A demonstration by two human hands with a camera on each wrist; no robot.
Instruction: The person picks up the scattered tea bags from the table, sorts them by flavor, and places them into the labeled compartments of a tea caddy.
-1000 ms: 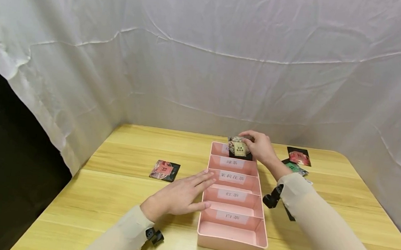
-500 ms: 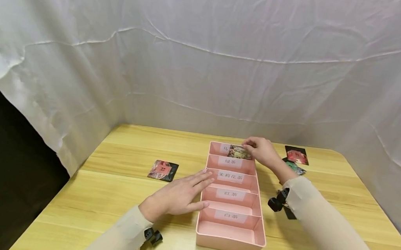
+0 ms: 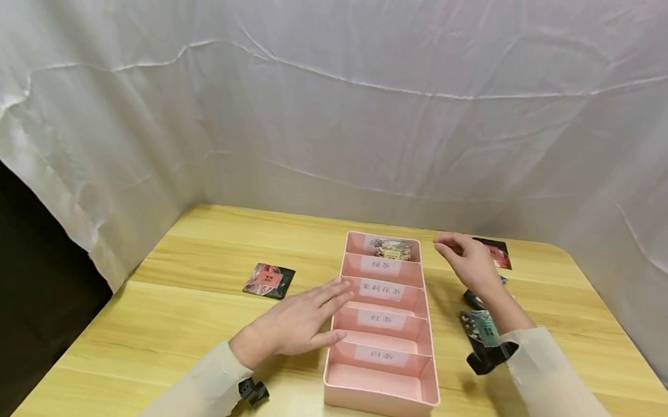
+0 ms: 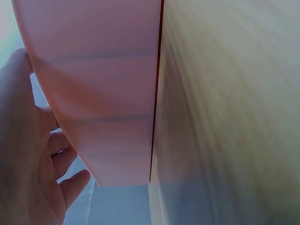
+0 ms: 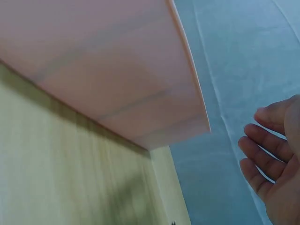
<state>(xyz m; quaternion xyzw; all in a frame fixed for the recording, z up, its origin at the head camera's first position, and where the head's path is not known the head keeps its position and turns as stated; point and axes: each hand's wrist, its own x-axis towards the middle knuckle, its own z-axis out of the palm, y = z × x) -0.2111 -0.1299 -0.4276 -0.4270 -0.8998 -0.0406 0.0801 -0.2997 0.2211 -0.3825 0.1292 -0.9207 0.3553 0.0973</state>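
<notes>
A long pink divided box [image 3: 380, 402] stands on the table, with paper labels in Chinese characters on its compartment walls. In its farthest compartment lies a tea sachet [image 3: 394, 250] with a patterned front and pale yellow label. My left hand [image 3: 298, 320] rests on the box's left rim, fingers spread; the left wrist view has its fingertips along the edge of the box wall [image 4: 103, 89]. Beyond the right rim hovers my right hand [image 3: 473, 266], its fingers loosely bent and holding nothing. A gap separates this hand [image 5: 276, 159] from the box in the right wrist view.
A sachet with a red label [image 3: 269, 281] lies on the wooden table [image 3: 183, 327] left of the box. On the right are a red sachet [image 3: 500, 253] and a green-labelled sachet [image 3: 480, 326], partly hidden by the right arm. A pale curtain [image 3: 339, 137] hangs behind.
The patterned sachet, earlier held above the far compartment, now lies inside it. My right hand has let go and moved right, off the box. The left hand stays on the rim.
</notes>
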